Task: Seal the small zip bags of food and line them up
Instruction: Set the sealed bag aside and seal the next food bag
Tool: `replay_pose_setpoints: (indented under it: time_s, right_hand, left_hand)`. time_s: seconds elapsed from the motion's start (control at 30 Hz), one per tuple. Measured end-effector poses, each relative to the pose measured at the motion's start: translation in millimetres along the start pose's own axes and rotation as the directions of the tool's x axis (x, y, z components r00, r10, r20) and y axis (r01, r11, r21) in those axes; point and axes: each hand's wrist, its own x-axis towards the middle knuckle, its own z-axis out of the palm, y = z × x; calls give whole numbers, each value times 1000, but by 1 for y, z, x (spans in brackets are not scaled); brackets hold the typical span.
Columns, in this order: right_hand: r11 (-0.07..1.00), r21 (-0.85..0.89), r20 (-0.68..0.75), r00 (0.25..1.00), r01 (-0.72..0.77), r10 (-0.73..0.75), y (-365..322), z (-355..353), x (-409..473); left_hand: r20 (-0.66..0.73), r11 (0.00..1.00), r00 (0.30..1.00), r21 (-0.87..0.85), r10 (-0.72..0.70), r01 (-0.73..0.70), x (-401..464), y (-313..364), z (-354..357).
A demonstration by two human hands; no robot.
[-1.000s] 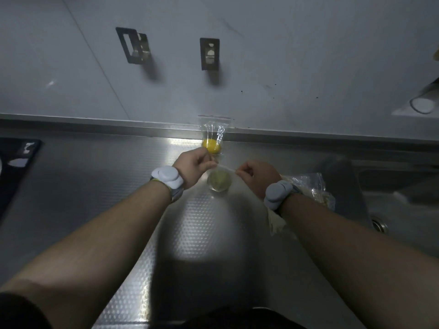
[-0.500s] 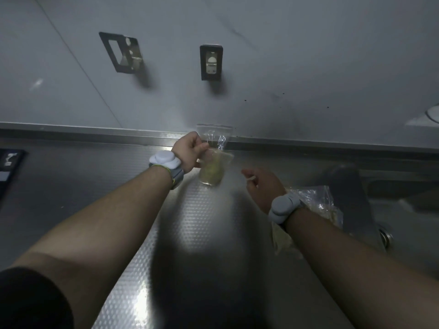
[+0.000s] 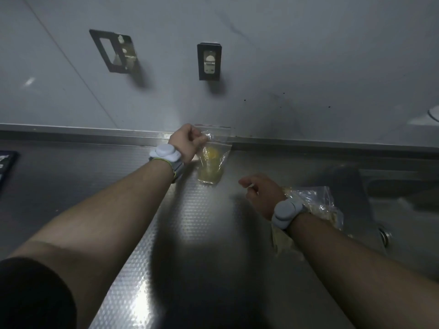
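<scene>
The left hand point(image 3: 187, 144) pinches a small bag point(image 3: 211, 166) by its top; the bag hangs below. The right hand point(image 3: 260, 195), loosely curled, holds nothing, well right of it.

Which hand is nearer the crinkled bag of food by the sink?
Right. The right hand sits just beside the crinkled bag, its wrist over it; the left hand is farther away, gripping a small zip bag near the wall.

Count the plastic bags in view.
3: one held up by the left hand, one with yellow food against the wall behind it, one crumpled under the right wrist. More may be hidden.
</scene>
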Motion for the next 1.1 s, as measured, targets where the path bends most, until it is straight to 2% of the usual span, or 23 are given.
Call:
replay_pose_setpoints:
  time_s: [0.1,0.23,0.37,0.67,0.8,0.9,1.03,1.1]
  right_hand:
    - [1000,0,-12,1000,-12,12,-4,-4,-3]
    - [999,17,-23,999,-33,34,-9,-10,-12]
    - [997,28,-33,997,-75,76,-4,-18,-30]
    - [972,45,-90,968,-230,233,33,-36,-95]
    - [938,129,-131,932,-322,338,59,-49,-131]
    - [914,124,-167,900,-386,403,77,-54,-147]
    - [882,117,-147,870,-457,471,98,-58,-163]
    - [860,101,-196,838,-500,509,107,-57,-169]
  left_hand:
    - [-24,997,998,42,66,-65,-5,5,0]
    - [-62,908,947,310,314,-281,-15,18,2]
    - [6,879,922,300,387,-371,-39,34,22]
    - [235,891,909,225,343,-394,-119,20,96]
    - [343,900,888,199,307,-388,-155,11,134]
    - [391,908,879,197,272,-368,-172,5,151]
    - [450,908,860,210,239,-363,-188,0,168]
    - [491,913,847,218,203,-345,-199,-4,179]
